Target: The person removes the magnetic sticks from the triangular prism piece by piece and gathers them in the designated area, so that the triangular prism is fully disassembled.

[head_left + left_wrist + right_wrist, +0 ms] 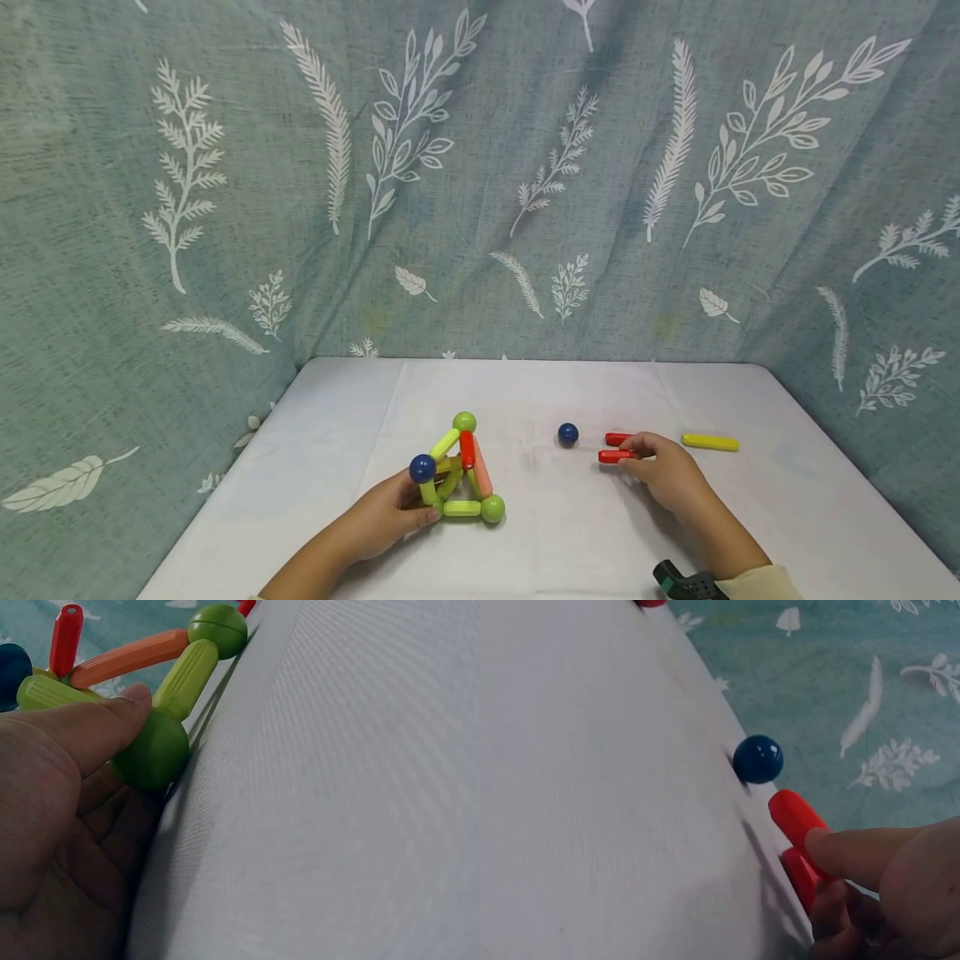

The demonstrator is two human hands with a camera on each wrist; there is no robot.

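A frame of magnetic rods and balls (461,508) stands toward the left of the table, mostly lime green. It carries an orange rod (131,658), a red rod (467,450) and a dark blue ball (422,468). My left hand (378,517) grips its near left corner, thumb by a green ball (154,750); some fingers are hidden behind. On the right, my right hand (666,473) pinches a loose red rod (795,817) between thumb and fingers. A second red rod (617,438) lies just beyond it, partly covered by the fingers.
A loose dark blue ball (567,434) sits between the frame and the red rods. To the right of the right hand lies a yellow rod (710,442). A leaf-patterned cloth (480,167) hangs behind and beside the white table (547,558).
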